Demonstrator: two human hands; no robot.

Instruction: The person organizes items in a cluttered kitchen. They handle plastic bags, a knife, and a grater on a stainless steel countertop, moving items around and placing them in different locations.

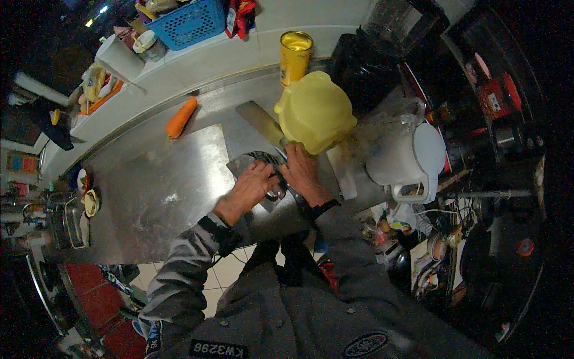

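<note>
My left hand [251,186] has its fingers bent over a dark, glossy item [244,162] on the steel worktop [134,202]; its kind is unclear. Close beside it, my right hand [302,170] has curled fingers at the item's right edge, near the lower end of a broad metal blade [258,119], seemingly a cleaver. Whether that hand grips a handle is hidden. A pale yellow plastic bowl or lid [318,110] lies just beyond the right hand. Farther left is an orange carrot [181,117].
A yellow can [296,56] stands behind the yellow plastic piece. At right are a white lidded pitcher [401,157] and a black plastic bag [358,67]. A raised ledge holds a blue basket [190,24] and a paper roll [119,56].
</note>
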